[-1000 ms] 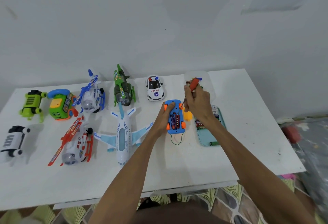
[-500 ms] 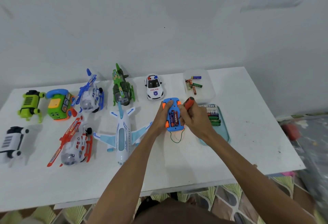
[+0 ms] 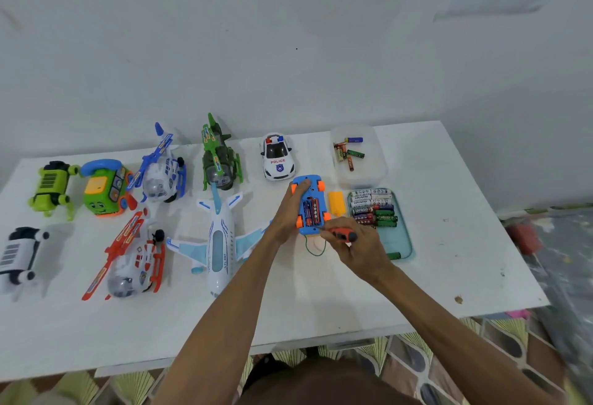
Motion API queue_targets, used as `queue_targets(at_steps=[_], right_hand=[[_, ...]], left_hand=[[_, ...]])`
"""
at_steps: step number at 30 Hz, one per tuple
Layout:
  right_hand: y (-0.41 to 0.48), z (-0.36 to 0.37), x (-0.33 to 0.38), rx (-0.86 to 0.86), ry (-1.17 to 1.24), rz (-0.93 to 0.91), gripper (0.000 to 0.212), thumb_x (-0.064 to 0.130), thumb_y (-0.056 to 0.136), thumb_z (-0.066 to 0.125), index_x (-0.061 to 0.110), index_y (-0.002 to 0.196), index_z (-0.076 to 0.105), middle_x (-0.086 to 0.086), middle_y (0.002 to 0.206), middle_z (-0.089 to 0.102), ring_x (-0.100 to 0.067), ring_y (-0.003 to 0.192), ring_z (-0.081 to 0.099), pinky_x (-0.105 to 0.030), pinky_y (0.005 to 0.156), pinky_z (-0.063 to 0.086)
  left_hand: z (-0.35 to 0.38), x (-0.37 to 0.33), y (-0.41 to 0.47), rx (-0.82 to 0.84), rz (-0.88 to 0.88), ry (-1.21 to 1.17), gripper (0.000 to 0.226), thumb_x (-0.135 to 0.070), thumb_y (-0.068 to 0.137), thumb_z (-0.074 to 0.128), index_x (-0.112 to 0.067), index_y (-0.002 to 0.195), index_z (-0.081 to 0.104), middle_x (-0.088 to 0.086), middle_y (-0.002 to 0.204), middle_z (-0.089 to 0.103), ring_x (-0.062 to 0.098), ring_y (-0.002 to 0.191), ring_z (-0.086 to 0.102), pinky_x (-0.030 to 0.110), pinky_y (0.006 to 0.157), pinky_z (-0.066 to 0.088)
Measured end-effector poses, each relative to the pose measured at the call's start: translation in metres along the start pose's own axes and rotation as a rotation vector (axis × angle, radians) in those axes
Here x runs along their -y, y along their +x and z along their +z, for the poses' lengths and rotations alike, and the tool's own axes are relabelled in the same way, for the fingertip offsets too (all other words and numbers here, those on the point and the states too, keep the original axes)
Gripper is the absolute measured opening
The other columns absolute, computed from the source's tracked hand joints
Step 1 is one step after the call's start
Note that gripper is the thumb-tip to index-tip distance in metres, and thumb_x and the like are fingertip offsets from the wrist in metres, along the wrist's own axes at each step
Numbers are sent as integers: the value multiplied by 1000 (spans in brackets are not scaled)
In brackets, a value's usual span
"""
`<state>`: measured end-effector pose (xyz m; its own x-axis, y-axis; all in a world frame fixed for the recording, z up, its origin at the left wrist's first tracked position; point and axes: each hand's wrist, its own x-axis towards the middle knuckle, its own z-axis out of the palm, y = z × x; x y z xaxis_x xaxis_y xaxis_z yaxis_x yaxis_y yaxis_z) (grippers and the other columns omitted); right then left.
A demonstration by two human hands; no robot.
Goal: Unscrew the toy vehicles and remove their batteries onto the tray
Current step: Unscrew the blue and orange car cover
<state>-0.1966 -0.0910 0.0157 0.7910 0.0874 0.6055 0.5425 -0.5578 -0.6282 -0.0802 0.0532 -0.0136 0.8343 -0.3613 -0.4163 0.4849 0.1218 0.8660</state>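
While your left hand [image 3: 288, 212] is wrapped over the left flank of the blue plastic toy car [image 3: 313, 180], pinning it belly-up on the white table [image 3: 321, 308], your right hand [image 3: 359, 247] is closed round the orange-and-black-handled screwdriver [image 3: 341, 234], with its tip at the near end of the open battery bay. The yellow plastic battery cover [image 3: 336, 202] is already off and lies just right of the car, between it and the teal plastic tray [image 3: 405, 244]. Unscrewing on this car reads as done, so you're on extraction. The red and blue cells [image 3: 310, 210] sit side by side in the bay; it looks like three, but I can't confirm the count. For the next move, lever one cell's end up with the tip, keep the left hand's hold so the car doesn't skate, then lift the cell out and carry it right to the tray. The rows of loose batteries [image 3: 372, 208] fill the tray's far end, its near half is mostly bare, and one green cell [image 3: 394, 256] lies at the near edge, so drop there. Watch for a cell popping free and rolling. Your right hand is busy with the tool, so you'll need to pinch with spare fingers or tip the car out. The clear plastic tub [image 3: 356, 178] behind the tray also holds a few batteries, but the task says tray. The white police car [image 3: 277, 157], the white-and-blue toy airliner [image 3: 218, 244] and the rest stand to the left; I can't tell whether they've been opened.
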Motion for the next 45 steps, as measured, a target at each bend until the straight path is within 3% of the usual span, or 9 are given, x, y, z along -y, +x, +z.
queue_targets(at_steps=[9, 12, 15, 19, 22, 30, 37, 42, 45], right_hand=[[9, -1, 2, -132, 91, 220, 50, 48, 103, 47, 3, 89, 64, 6, 83, 71, -3, 77, 71, -24, 63, 57], [24, -7, 5, -267, 157, 321, 24, 37, 102, 54, 19, 90, 64, 4, 80, 73, -14, 77, 72, -36, 64, 59], [35, -10, -10, -303, 14, 444, 6, 24, 98, 64, 27, 103, 65, 9, 88, 71, -8, 82, 68, -25, 67, 56], [25, -4, -49, 101, -201, 563, 34, 6, 85, 72, 22, 115, 66, 4, 109, 64, -10, 94, 62, -35, 85, 56], [23, -1, -58, 332, -337, 444, 51, 8, 77, 78, 20, 124, 61, -1, 116, 55, -19, 104, 57, -37, 86, 54], [20, 0, -53, 372, -278, 446, 58, 14, 76, 71, 25, 130, 50, 7, 112, 43, -8, 84, 53, -37, 69, 57], [22, 1, -56, 787, -568, 365, 61, 18, 79, 69, 18, 136, 48, -7, 129, 38, -25, 119, 42, -40, 77, 55], [25, -3, -55, 852, -529, 413, 59, 12, 78, 71, 18, 132, 49, -6, 141, 32, -25, 124, 38, -43, 84, 54], [29, -6, -48, 663, -391, 453, 42, 13, 88, 66, 17, 128, 57, -4, 138, 40, -21, 115, 51, -38, 84, 53]], left_hand=[[2, -1, -5, -1, 1, 17, 24, -45, 105, 50, -23, 105, 61, 3, 82, 71, 14, 67, 69, 27, 62, 59], [1, -2, -5, 32, -18, -18, 31, -47, 103, 53, -18, 108, 62, 6, 85, 70, 19, 70, 70, 34, 65, 61], [0, -1, -5, 14, -38, -42, 38, -48, 101, 55, -13, 114, 63, 8, 86, 70, 20, 70, 70, 36, 67, 62], [0, 2, -4, -12, -77, -62, 39, -49, 99, 59, -13, 112, 61, 6, 84, 69, 19, 70, 69, 36, 69, 61], [-1, 1, -4, -23, -105, -96, 35, -48, 99, 59, -14, 107, 63, 6, 81, 69, 19, 68, 68, 35, 68, 60], [-1, 1, -6, -23, -116, -145, 36, -46, 99, 58, -11, 108, 60, 6, 81, 67, 17, 64, 67, 31, 63, 60], [1, 0, -10, -29, -105, -169, 31, -41, 102, 56, -11, 108, 60, 5, 78, 68, 14, 61, 68, 28, 56, 58], [0, 0, -8, -27, -103, -159, 29, -42, 102, 56, -14, 105, 64, 5, 78, 71, 15, 63, 70, 29, 58, 59], [1, -1, -8, -21, -92, -133, 30, -42, 102, 55, -14, 107, 64, 4, 79, 72, 16, 65, 70, 30, 61, 60]])
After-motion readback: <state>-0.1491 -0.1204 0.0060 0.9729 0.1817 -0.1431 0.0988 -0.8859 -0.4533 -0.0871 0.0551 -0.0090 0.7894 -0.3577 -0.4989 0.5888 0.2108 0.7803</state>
